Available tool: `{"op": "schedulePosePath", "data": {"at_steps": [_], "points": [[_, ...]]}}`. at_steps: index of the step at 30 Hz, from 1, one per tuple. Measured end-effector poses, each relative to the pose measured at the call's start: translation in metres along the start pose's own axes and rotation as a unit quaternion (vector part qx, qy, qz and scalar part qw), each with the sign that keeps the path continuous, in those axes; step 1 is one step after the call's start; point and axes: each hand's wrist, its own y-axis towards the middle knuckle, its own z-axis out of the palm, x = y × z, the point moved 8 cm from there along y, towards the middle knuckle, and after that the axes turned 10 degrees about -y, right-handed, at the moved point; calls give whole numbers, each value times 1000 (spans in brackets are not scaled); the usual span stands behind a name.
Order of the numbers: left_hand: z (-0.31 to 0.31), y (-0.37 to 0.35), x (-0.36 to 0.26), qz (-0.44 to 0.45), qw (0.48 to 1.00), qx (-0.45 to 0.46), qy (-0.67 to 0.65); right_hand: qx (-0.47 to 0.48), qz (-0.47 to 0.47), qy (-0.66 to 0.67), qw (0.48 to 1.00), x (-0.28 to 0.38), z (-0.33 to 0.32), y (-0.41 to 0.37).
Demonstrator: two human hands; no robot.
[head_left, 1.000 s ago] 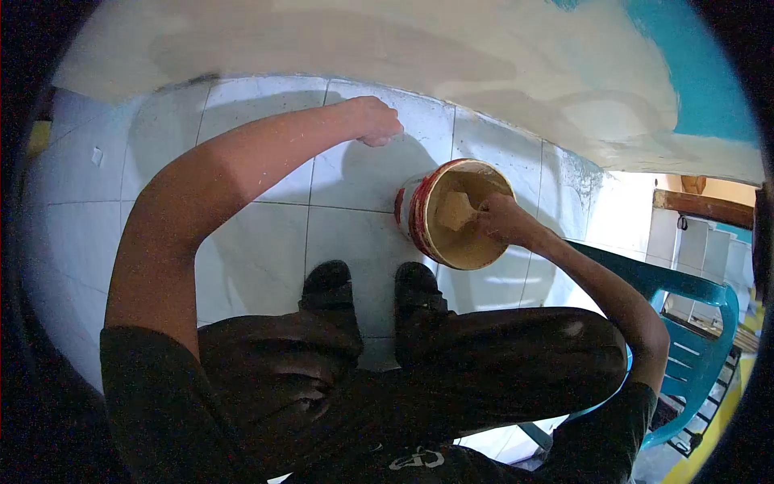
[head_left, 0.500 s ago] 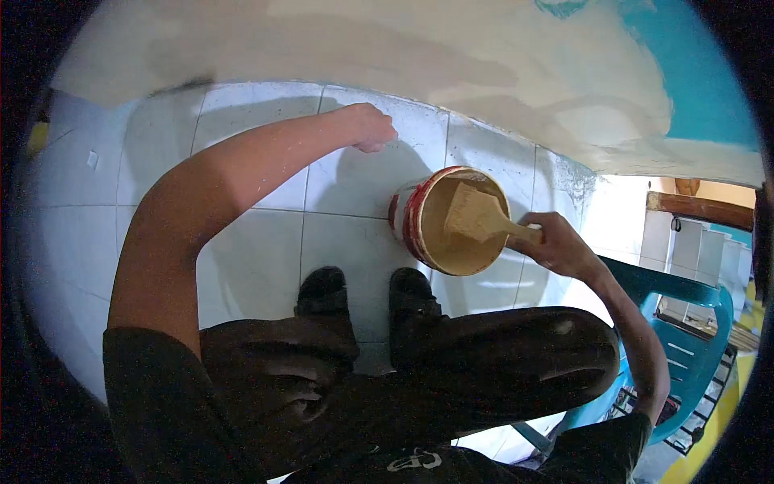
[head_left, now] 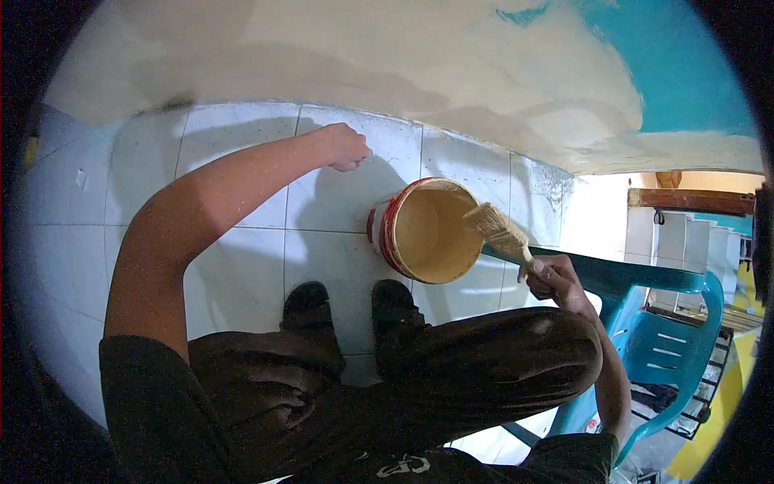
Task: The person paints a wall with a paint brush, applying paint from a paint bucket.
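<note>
A wide brush coated in cream paint is gripped by its handle in my right hand. Its bristles point up and left, at the right rim of a red-and-white bucket with cream paint inside. My left hand is closed in a fist above and left of the bucket, near the foot of the wall; whether it holds anything is hidden. Cream paint covers the lower part of the wall, and turquoise shows at the upper right.
White floor tiles lie under the bucket and my dark shoes. A teal plastic chair stands close at my right, with a dark metal rack behind it. A wooden beam shows at the far right.
The brush has come up out of the bucket and over its right rim, turning in my right hand. In the view, the bucket and my left hand sit slightly lower and further left.
</note>
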Motion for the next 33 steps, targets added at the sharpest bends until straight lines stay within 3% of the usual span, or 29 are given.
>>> {"op": "schedulePosePath", "data": {"at_steps": [7,11,13,16,19,21,23,24,25,27,28,30,33], "points": [[-5,-8,2,-2,1000,11,0,15,14,199,980,5,16,3],[-13,-2,7,27,999,-27,-28,-99,-97,-15,990,51,1,23],[-42,-14,-1,80,976,-166,-113,-125,-148,16,981,71,-8,32],[-67,-22,-14,67,932,-263,-239,-163,-214,50,962,122,-16,44],[-108,-38,-53,130,846,-410,-315,-204,-246,123,940,165,-11,64],[-142,-28,-66,176,684,-439,-556,-212,-294,163,918,182,-9,85],[-195,-41,-95,182,501,-462,-709,-233,-326,209,892,193,-3,95],[-193,-14,-85,164,511,-423,-731,-250,-353,206,878,195,-2,102],[-217,-33,-96,130,566,-405,-706,-264,-397,215,852,199,-2,104],[-244,-38,-106,127,618,-456,-628,-334,-404,188,831,193,-13,112],[-258,-40,-113,207,567,-493,-627,-337,-411,189,826,192,-19,111],[-264,-39,-118,226,551,-460,-659,-329,-403,116,846,196,-22,108],[-276,-32,-115,245,533,-428,-687,-312,-417,178,835,214,-27,101]]}}
